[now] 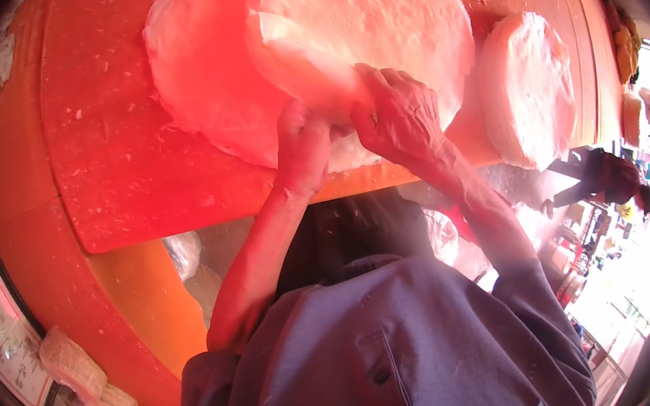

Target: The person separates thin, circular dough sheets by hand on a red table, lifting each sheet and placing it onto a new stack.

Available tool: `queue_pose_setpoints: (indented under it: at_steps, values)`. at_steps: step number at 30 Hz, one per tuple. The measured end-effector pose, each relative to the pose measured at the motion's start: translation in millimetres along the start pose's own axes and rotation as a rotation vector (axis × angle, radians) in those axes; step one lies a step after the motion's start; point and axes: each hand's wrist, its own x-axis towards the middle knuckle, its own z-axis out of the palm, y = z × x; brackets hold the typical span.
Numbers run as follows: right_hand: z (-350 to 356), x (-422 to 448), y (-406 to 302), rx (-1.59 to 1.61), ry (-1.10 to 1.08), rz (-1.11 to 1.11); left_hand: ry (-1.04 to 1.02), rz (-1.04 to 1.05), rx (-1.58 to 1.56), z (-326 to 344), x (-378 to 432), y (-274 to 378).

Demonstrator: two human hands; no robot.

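Observation:
On an orange table lies a wide round sheet of white fibre wadding (210,90), which looks like cotton. A thicker round wadding pad (376,17) overlaps its right side, and a flap of it is lifted at the lower left. My left hand (304,148) is closed on the near edge of the wadding. Close beside it, my right hand (402,113) grips the pad's near edge between thumb and fingers. The fingertips of both hands are partly hidden in the fibre. A third wadding pad (528,89) rests apart at the table's right end.
The orange table (119,190) bears scattered fibre scraps. Its near edge runs just below my hands. At the left stand a framed sheet (5,323) bearing writing and plastic-wrapped bundles (83,375). Another person (604,177) is at the far right, near cluttered shelves.

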Motion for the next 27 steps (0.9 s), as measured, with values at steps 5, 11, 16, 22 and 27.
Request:
queue_pose_setpoints:
  at_steps: [5,11,16,22,27]
  values:
    - [-1.9,6.9,-7.2,-0.153,-0.107,0.085,0.032,-0.021,0.004,-7.1,-1.5,1.0]
    - [9.6,8.5,-30.6,-0.036,-0.162,0.049,0.045,0.006,0.128,-21.8,-7.1,-5.2]
    - [25.6,0.9,-29.3,0.018,-0.183,-0.022,0.077,-0.072,-0.044,-24.4,-8.8,-1.2]
    - [21.8,-16.2,-35.7,0.01,-0.071,-0.134,-0.032,-0.188,-0.275,-46.4,-12.4,-6.7]
    - [13.0,5.3,0.7,-0.15,-0.13,-0.092,0.056,-0.034,-0.115,-30.4,-11.1,4.9]
